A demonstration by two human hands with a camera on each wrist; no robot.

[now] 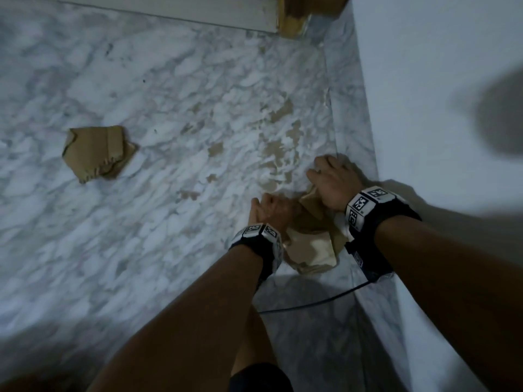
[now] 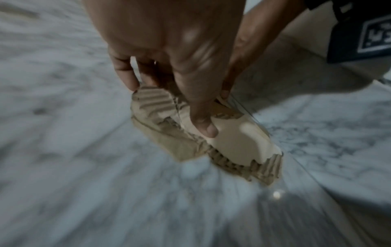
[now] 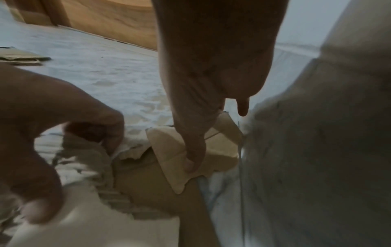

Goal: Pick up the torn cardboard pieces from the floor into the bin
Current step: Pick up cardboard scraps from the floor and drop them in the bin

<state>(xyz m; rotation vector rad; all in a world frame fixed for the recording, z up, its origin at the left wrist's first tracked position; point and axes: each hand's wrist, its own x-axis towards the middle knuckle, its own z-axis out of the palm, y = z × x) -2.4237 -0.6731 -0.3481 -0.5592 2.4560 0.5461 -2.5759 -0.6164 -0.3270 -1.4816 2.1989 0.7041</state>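
Observation:
Torn brown cardboard pieces lie bunched on the marble floor by the right wall, under both hands. My left hand grips this bunch, its thumb pressed on a pale piece and its fingers curled behind the ribbed one. My right hand pinches a pale cardboard piece between thumb and fingers, close to the skirting. Another torn cardboard piece lies alone on the floor at the left, also seen flat in the right wrist view. No bin shows in any view.
A white wall with a marble skirting runs along the right. A brown wooden-looking thing stands at the far corner. A thin black cable hangs below my wrists. My knee is at the bottom.

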